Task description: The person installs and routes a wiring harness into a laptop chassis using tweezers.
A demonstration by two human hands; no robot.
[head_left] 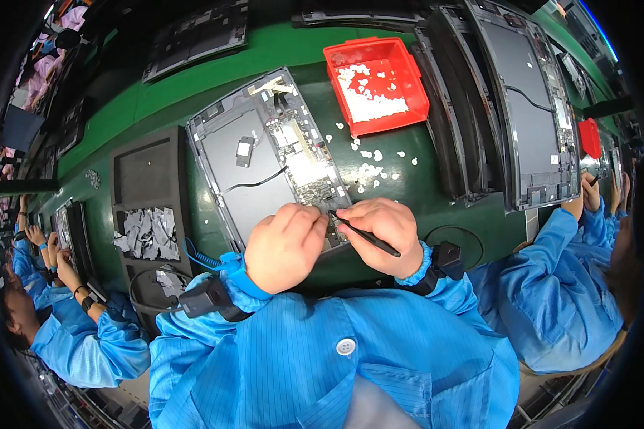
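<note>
Pinching a slim black pen-shaped tool (372, 239), the right grip (385, 223) overlies an open grey rectangular chassis (265, 154). Just left curls the left grip (288, 247); I cannot tell its hold.

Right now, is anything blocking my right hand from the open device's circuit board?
Nothing visible does. The black tool in the right hand points at the near part of the circuit board; the left hand sits close alongside, covering part of the open device.
</note>
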